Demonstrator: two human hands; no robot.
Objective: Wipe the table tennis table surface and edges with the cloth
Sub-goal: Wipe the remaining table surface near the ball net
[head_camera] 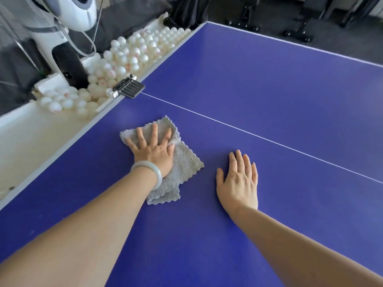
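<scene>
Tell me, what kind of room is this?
Probably a table tennis practice room. A blue table tennis table fills the view, a white trough along its edge holds dozens of white balls, and a white machine, perhaps a ball feeder, stands behind it.

Red marks on the balls (132,56) are too blurred to read.

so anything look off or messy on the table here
Nothing stands out. The grey cloth lies rumpled under the flat left hand, the right hand rests bare on the blue table, and the balls sit in their tray beside it.
</scene>
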